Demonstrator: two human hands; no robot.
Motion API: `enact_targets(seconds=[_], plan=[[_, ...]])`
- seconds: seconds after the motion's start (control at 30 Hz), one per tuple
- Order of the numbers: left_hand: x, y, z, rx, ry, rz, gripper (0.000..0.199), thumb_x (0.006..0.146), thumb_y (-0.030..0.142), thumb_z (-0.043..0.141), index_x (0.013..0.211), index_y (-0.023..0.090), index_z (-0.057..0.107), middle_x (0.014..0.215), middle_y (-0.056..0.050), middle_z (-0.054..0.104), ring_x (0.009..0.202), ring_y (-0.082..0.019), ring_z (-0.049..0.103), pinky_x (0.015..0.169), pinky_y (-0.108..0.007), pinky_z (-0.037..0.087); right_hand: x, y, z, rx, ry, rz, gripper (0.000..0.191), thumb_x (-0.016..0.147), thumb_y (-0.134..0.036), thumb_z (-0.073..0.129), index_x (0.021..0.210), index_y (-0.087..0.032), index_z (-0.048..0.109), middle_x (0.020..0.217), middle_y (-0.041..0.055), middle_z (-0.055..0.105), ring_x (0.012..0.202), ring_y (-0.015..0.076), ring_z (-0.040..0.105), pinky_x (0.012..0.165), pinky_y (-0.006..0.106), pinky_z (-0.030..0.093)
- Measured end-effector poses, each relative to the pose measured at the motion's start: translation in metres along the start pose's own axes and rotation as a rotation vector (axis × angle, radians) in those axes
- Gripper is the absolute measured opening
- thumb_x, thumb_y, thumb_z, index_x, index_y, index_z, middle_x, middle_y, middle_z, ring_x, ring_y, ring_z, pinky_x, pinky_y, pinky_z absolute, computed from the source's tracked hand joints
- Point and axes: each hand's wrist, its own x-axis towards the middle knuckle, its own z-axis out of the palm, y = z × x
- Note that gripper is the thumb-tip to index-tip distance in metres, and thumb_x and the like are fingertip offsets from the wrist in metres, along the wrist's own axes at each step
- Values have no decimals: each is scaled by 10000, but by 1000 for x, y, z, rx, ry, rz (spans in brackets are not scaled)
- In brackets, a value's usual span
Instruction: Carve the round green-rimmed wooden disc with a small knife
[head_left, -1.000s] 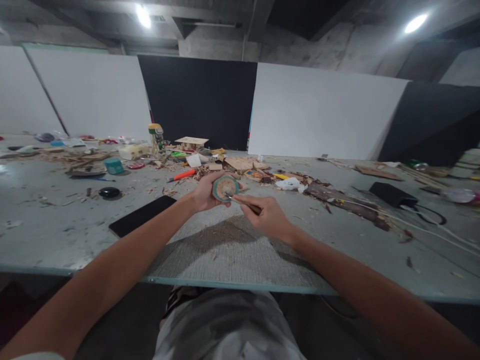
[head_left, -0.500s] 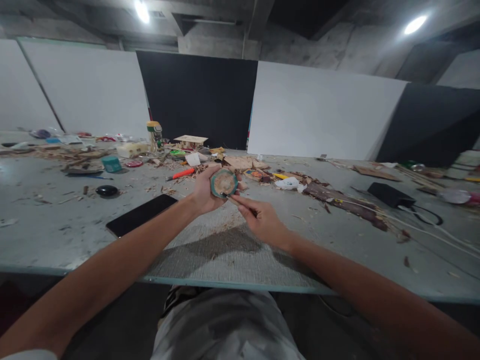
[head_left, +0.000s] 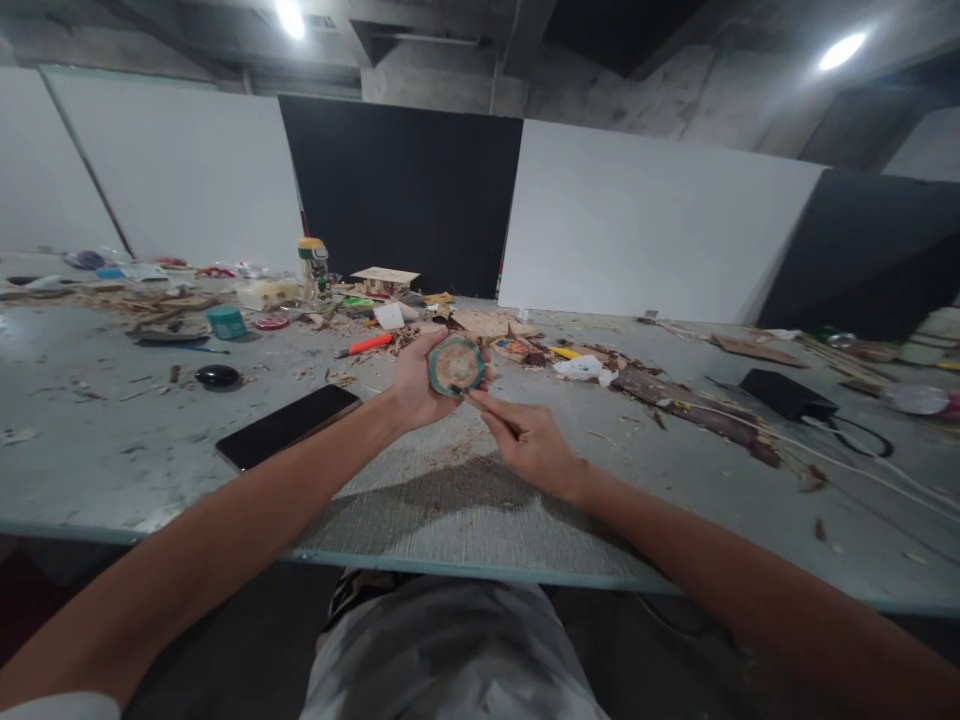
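My left hand (head_left: 415,382) is wrapped round the edge of a round wood slice (head_left: 456,362), its face tilted up toward me. The slice has a teal painted border and a tan middle. A small paintbrush (head_left: 457,390) with a dark tip touches the slice's lower edge. My right hand (head_left: 534,445) pinches it between thumb and fingers, which hide most of the handle. Both hands are above the table, a little beyond its front edge.
A black phone (head_left: 289,427) lies left of my hands, near a black computer mouse (head_left: 217,376). An orange cutter (head_left: 367,345), a teal lid (head_left: 226,323) and wood shavings are spread behind. A bark-covered piece (head_left: 686,407) and a black adapter (head_left: 787,395) with cables lie right.
The whole view has shifted slightly, and the hands appear a little further right. The brush tip stays at the lower edge of the wood slice, and both grips are unchanged.
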Motion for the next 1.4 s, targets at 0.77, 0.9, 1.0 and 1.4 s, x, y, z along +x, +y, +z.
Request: enact_targets(seconds=[0.77, 0.9, 1.0, 1.4], plan=[[12, -2, -16, 68, 78, -33, 329, 878, 342, 384, 895, 120, 626, 820, -120, 688, 698, -213, 662, 627, -330, 537, 4, -8, -5, -118, 3, -35, 362, 911, -235, 494, 1210, -249, 699, 818, 50, 724, 633, 144, 578, 656, 285, 455], [15, 3, -31, 237, -57, -346, 432, 852, 490, 412, 957, 139, 642, 815, -145, 705, 673, -274, 674, 530, -379, 532, 12, -8, -9, 95, 147, 157, 398, 885, -334, 571, 1260, -211, 621, 945, 77, 715, 693, 165, 625, 625, 279, 482], [13, -1, -31, 373, -200, -586, 529, 848, 588, 410, 1036, 156, 649, 905, -162, 714, 751, -313, 694, 525, -370, 527, 18, -6, -12, 243, 128, 250, 479, 804, -357, 678, 1250, -211, 581, 990, 82, 692, 774, 192, 652, 654, 293, 505], [14, 4, -28, 725, -183, -197, 381, 773, 342, 696, 1100, 167, 610, 913, -92, 672, 674, -145, 649, 529, -209, 434, 24, 18, -9, 534, 136, 628, 306, 871, -493, 570, 970, -234, 440, 544, -86, 429, 396, 82, 375, 360, 202, 300]])
